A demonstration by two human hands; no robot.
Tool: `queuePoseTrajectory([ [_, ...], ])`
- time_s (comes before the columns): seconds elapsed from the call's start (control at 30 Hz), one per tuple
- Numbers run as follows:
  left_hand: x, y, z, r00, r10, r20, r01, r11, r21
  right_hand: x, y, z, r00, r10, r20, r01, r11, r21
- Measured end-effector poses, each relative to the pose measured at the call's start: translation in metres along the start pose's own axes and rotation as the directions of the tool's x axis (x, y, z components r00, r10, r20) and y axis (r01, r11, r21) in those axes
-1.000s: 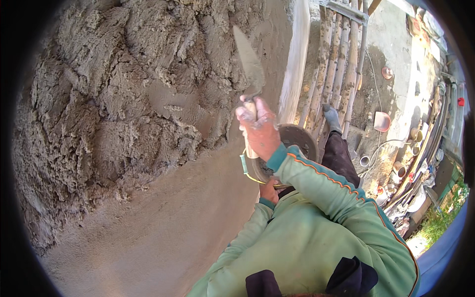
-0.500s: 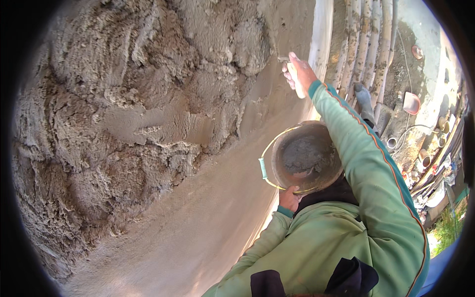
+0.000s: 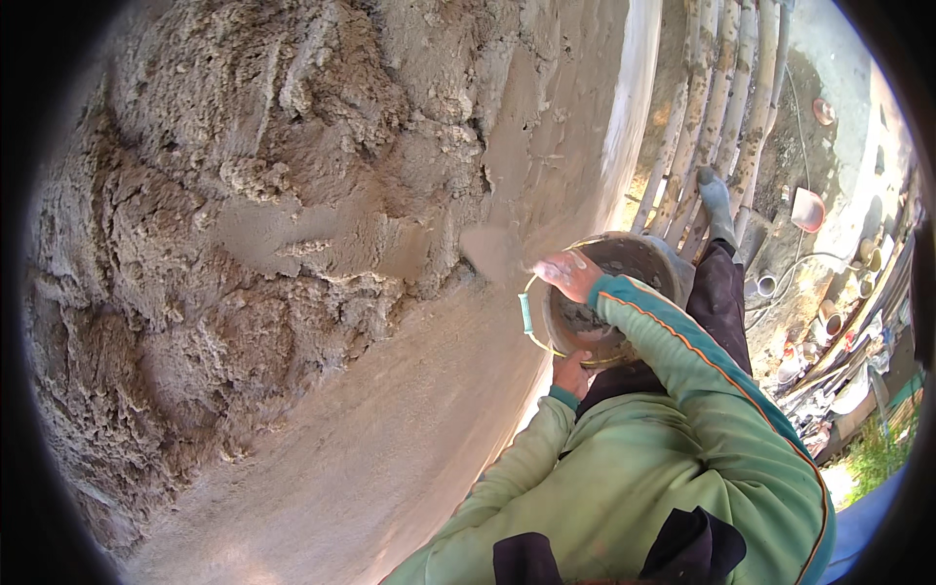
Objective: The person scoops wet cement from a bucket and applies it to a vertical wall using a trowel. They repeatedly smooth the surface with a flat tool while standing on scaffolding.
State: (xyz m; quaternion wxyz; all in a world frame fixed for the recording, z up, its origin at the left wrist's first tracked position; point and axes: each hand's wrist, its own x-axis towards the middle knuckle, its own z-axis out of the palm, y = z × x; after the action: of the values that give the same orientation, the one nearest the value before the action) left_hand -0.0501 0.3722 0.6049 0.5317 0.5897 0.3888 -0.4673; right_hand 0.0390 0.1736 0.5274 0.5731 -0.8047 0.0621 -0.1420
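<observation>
Right hand [image 3: 567, 274] clenched around the handle of a trowel [image 3: 497, 252], its blade loaded with grey mortar and blurred against the wall [image 3: 292, 244]. Blade just at the edge where rough, lumpy plaster meets the smoother band below — touching or a hair off, impossible to tell through the blur. Left hand [image 3: 570, 373] under a round pan [image 3: 609, 297], gripping its underside and holding it close to the chest; fingers mostly hidden by the pan. Wet mortar inside the pan, a thin hoop handle with a pale green grip hanging off its left rim. Green sleeves with an orange stripe running up from the lower edge. Thick, clotted plaster over the upper and left part of the wall, flatter skim toward the bottom. To the right, pale wooden poles [image 3: 717, 107] standing side by side — a grey shoe [image 3: 717, 200] resting on them. Far below, scattered pots and pipes on the ground.
</observation>
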Motion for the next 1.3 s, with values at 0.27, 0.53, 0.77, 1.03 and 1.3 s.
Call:
queuePoseTrajectory([
  [0.27,-0.002,0.039,0.032,0.982,0.182,-0.045,-0.174,0.975,0.140,-0.076,-0.029,-0.178,0.702,0.596,0.390,-0.385,0.779,-0.496],
  [0.53,-0.015,0.072,0.095,0.899,0.430,0.082,-0.421,0.800,0.428,-0.120,0.019,-0.142,0.772,0.629,0.096,-0.438,0.635,-0.637],
  [0.77,-0.034,0.080,0.117,0.667,0.655,0.355,-0.681,0.343,0.647,-0.086,-0.015,-0.229,0.724,0.689,-0.014,-0.574,0.591,-0.566],
  [1.03,-0.117,0.112,0.152,0.516,0.612,0.599,-0.850,0.278,0.447,-0.123,-0.042,-0.240,0.721,0.625,0.299,-0.497,0.768,-0.404],
  [1.3,-0.067,0.052,0.097,0.872,0.423,0.247,-0.478,0.845,0.239,-0.146,-0.070,-0.228,0.761,0.312,0.569,-0.118,0.929,-0.351],
])
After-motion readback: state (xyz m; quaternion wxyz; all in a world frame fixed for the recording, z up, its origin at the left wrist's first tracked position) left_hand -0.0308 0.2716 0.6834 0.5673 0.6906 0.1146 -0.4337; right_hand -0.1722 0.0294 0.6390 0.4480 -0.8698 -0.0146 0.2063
